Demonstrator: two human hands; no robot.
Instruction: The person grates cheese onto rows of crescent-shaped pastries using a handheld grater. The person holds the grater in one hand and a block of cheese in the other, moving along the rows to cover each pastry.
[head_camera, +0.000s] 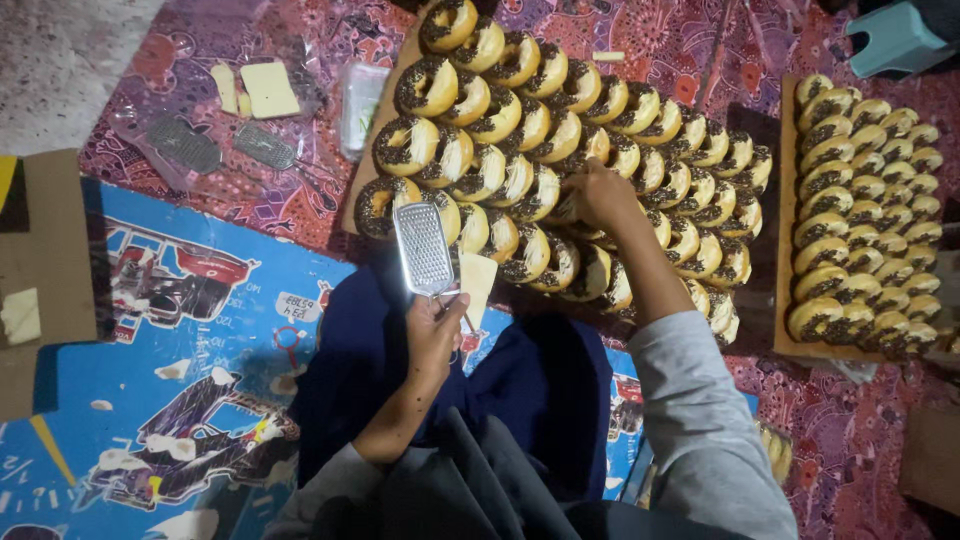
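Patterned red-and-purple floor cloth (300, 200) spreads under everything, with a blue printed mat (150, 330) overlapping its near edge. I sit on the floor with a long wooden board of chocolate-sprinkled ring doughnuts (560, 150) straight ahead of my knees.

My left hand (435, 335) is closed around the wire handle of a flat rectangular metal grater (423, 248), which stands upright just at the near left corner of that board, together with a pale yellow wedge of cheese (478, 283) pressed beside it. My right hand (600, 195) reaches over the middle rows of the board, fingers curled down onto a doughnut; whether they pinch it or only touch it I cannot tell.

To do this well, I judge the grater should stay low over the rows and the cheese be kept flat against it, so the shreds fall on the icing and not on the cloth. The right hand should nudge lightly, since the doughnuts lean on one another.

Room is tight: right of the board, a second wooden tray of smaller doughnuts (870, 220) sits near, with a narrow strip of cloth between. Left of the board lie a clear plastic tub (362, 105), two spare graters (225, 145) and cheese slices (268, 90). The blue mat, near left of the board, offers the widest room.
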